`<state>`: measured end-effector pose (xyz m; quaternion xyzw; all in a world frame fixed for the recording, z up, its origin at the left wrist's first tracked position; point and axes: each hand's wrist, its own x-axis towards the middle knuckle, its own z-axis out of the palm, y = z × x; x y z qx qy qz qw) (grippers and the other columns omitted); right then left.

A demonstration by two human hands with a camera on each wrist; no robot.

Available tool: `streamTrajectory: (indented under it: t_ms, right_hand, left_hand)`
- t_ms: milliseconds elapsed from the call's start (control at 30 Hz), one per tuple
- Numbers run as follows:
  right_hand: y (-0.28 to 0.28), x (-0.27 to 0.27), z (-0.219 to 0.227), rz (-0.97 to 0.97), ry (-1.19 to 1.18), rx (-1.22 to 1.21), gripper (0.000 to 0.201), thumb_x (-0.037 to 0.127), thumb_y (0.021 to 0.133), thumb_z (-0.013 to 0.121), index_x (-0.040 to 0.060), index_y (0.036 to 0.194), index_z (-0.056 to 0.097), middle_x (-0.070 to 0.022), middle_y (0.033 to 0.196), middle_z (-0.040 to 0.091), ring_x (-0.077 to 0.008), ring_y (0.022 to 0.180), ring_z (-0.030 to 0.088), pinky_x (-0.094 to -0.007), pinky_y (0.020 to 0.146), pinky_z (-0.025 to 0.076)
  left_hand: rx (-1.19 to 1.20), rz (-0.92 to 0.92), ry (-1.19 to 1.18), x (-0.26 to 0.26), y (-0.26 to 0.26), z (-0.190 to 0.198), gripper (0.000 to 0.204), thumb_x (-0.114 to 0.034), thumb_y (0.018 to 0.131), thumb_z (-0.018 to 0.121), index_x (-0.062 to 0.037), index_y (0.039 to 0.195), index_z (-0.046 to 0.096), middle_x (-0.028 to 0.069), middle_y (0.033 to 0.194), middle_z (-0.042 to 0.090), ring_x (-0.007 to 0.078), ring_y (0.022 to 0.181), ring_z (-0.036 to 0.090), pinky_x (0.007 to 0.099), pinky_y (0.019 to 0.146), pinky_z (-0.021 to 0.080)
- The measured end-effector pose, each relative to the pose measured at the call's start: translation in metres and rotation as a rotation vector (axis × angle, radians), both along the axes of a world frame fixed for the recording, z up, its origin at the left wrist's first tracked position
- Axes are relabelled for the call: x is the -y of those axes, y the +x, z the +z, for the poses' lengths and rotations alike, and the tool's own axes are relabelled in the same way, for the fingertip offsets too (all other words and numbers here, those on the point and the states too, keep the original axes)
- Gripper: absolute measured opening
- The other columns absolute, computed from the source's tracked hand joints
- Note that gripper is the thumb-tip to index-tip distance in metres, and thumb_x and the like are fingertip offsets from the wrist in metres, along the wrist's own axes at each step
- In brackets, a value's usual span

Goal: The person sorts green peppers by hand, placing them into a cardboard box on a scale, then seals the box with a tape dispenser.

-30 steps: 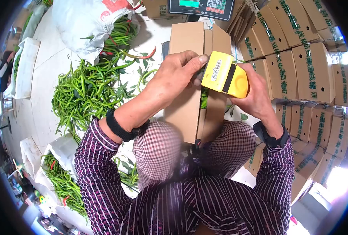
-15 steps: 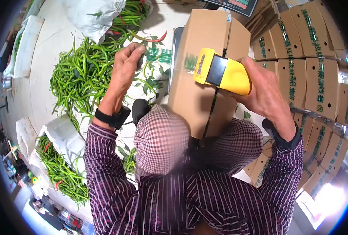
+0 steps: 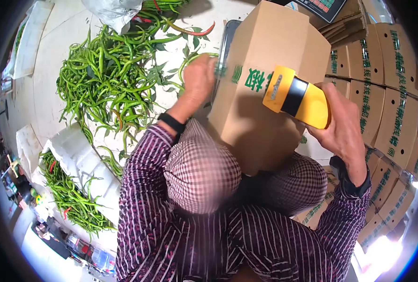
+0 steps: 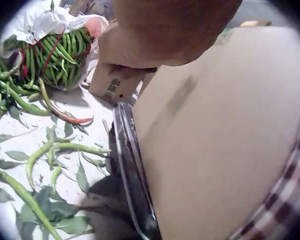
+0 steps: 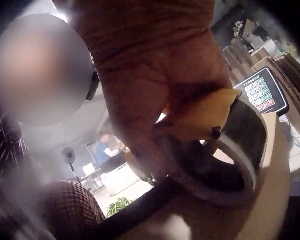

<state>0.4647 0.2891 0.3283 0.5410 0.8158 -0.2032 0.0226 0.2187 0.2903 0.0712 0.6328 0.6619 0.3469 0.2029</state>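
Observation:
A cardboard box (image 3: 270, 47) stands between the person's knees, its top flaps folded together. The right hand (image 3: 344, 124) grips a yellow tape dispenser (image 3: 312, 108) over the top of the box. In the right wrist view the tape roll (image 5: 222, 175) shows inside it. Clear packing tape (image 3: 254, 80) with green print runs from the dispenser across the top to the left edge. At that edge the left hand (image 3: 199, 79) holds the tape's end by the box's side, its fingertips partly hidden. The left wrist view shows this hand (image 4: 175, 32) against the box wall (image 4: 230, 120).
The box sits on a dark-edged platform (image 4: 127, 150). A keypad display (image 3: 324, 7) stands behind it. Green peppers (image 3: 101, 80) are heaped on the floor at left, with a crate of peppers (image 3: 72, 202) nearer. Taped boxes (image 3: 368, 103) are stacked at right.
The flaps, parted with green showing inside a second ago, are now together. The left hand drew tape out leftward, then came in to the box's left side. The dispenser shifted right in view.

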Motion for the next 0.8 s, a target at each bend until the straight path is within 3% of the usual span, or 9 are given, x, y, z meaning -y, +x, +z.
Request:
streamTrajectory:
  t_ms: [67,167,300,433,467,500,567,633,800]
  right_hand:
    - [0.002,0.000,-0.004,-0.034,0.020,-0.029,0.041,0.019,0.067,0.075,0.0049,0.100,0.055,-0.0164,0.083,0.063,-0.0354,0.075,0.064,-0.0408,0.064,0.049]
    - [0.006,0.000,-0.014,-0.026,0.088,-0.116,0.041,0.017,0.067,0.075,0.0049,0.101,0.056,-0.0162,0.083,0.063,-0.0353,0.074,0.064,-0.0400,0.064,0.050]
    - [0.008,0.000,-0.019,-0.010,0.136,-0.156,0.042,0.013,0.064,0.075,0.0053,0.102,0.057,-0.0158,0.083,0.063,-0.0348,0.074,0.064,-0.0403,0.064,0.050]
    - [0.011,-0.001,-0.015,0.043,0.186,-0.183,0.045,0.011,0.060,0.076,0.0061,0.101,0.056,-0.0145,0.083,0.063,-0.0346,0.076,0.064,-0.0403,0.065,0.050]
    - [0.014,0.002,-0.014,0.053,0.194,-0.211,0.047,0.011,0.059,0.076,0.0063,0.101,0.056,-0.0142,0.083,0.062,-0.0346,0.076,0.064,-0.0404,0.065,0.050]
    - [0.016,0.003,-0.011,0.041,0.170,-0.171,0.047,0.011,0.058,0.077,0.0066,0.098,0.054,-0.0133,0.083,0.063,-0.0339,0.076,0.064,-0.0398,0.064,0.051]
    - [0.020,0.004,-0.010,0.013,0.165,-0.205,0.046,0.010,0.057,0.078,0.0068,0.096,0.054,-0.0127,0.082,0.062,-0.0332,0.075,0.064,-0.0395,0.064,0.051]
    - [0.021,0.004,-0.010,0.027,0.166,-0.214,0.040,0.012,0.059,0.076,0.0072,0.090,0.052,-0.0108,0.075,0.059,-0.0308,0.070,0.063,-0.0379,0.061,0.051]
    - [0.033,0.013,-0.022,0.069,0.305,-0.205,0.039,0.018,0.063,0.073,0.0077,0.094,0.052,-0.0080,0.074,0.054,-0.0271,0.066,0.061,-0.0367,0.057,0.049]
  left_hand:
    - [0.048,-0.109,0.090,0.003,0.020,-0.008,0.024,-0.021,0.095,0.051,-0.0023,0.080,0.055,0.0198,0.070,0.061,0.0393,0.059,0.059,0.0484,0.056,0.047]
    - [-0.048,-0.251,-0.202,0.001,0.023,0.000,0.015,-0.016,0.093,0.048,-0.0028,0.099,0.048,0.0214,0.073,0.063,0.0423,0.060,0.061,0.0506,0.053,0.048]
    - [-0.121,-0.324,-0.267,-0.003,0.020,-0.008,0.015,-0.014,0.092,0.045,-0.0036,0.102,0.045,0.0229,0.073,0.063,0.0437,0.058,0.060,0.0518,0.053,0.048]
    - [-0.244,-0.380,-0.133,-0.017,0.012,-0.041,0.020,-0.010,0.084,0.053,-0.0019,0.103,0.054,0.0225,0.091,0.060,0.0388,0.082,0.063,0.0485,0.068,0.051]
    - [-0.161,-0.260,-0.180,-0.033,0.017,-0.023,0.024,-0.009,0.084,0.056,-0.0011,0.106,0.056,0.0230,0.095,0.059,0.0392,0.084,0.061,0.0482,0.070,0.051]
    - [-0.002,-0.175,0.022,-0.049,0.020,-0.002,0.027,-0.011,0.086,0.055,-0.0005,0.111,0.057,0.0221,0.094,0.059,0.0402,0.086,0.060,0.0476,0.075,0.049]
    - [0.153,-0.236,0.300,-0.082,0.028,0.077,0.035,-0.019,0.094,0.051,0.0004,0.124,0.053,0.0224,0.114,0.059,0.0384,0.108,0.055,0.0409,0.094,0.043]
    - [0.029,-0.336,0.421,-0.104,0.049,0.130,0.048,-0.031,0.093,0.053,0.0009,0.128,0.050,0.0228,0.125,0.055,0.0387,0.117,0.050,0.0409,0.100,0.039]
    - [-0.348,-0.573,0.317,-0.105,0.088,0.141,0.081,-0.056,0.082,0.060,0.0016,0.136,0.042,0.0208,0.136,0.047,0.0367,0.132,0.038,0.0488,0.107,0.025]
